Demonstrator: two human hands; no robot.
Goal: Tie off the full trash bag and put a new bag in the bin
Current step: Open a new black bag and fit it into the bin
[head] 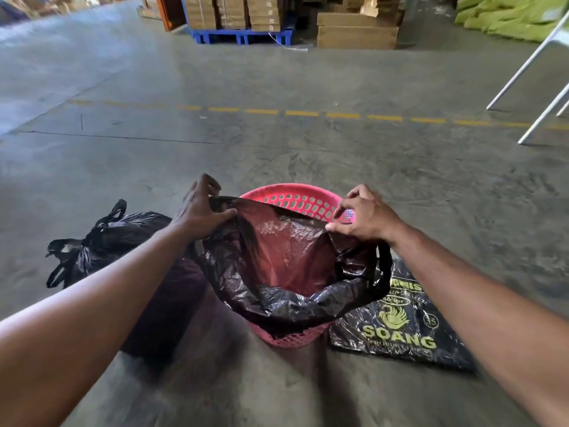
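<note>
A red perforated plastic bin (pixel 295 200) stands on the concrete floor in front of me. A new thin black bag (pixel 286 251) hangs open inside it, its near edge draped over the bin's front rim. My left hand (pixel 201 211) pinches the bag's top edge at the left. My right hand (pixel 365 215) pinches the same edge at the right, stretching it across the bin's mouth. The bin's far rim is bare. A full black trash bag (pixel 107 238), knotted at the top, lies on the floor to the left of the bin.
A flat black pack of bags printed "SOANG" (pixel 403 328) lies on the floor right of the bin. Cardboard boxes on a blue pallet (pixel 243 35) stand far ahead. White metal legs (pixel 535 87) slant at the right. A dashed yellow line (pixel 301 113) crosses the floor.
</note>
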